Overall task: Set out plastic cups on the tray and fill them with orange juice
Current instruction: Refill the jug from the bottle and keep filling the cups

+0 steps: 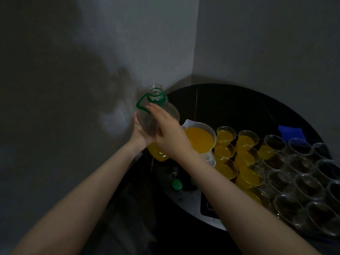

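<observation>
Left hand [140, 134] cups the juice bottle [156, 124] from beneath; right hand [166, 131], fingers together, steadies its shoulder upright beside the filled measuring jug [200, 142] at frame centre.

No legible text, label, brand, number or sign in the head view. Juice bottle [158, 124]: clear wall, no readable print. Measuring jug [200, 142], just right of the bottle: any graduations too dim to read. Green cap [177, 184], below the bottle: plain as far as visible.
</observation>
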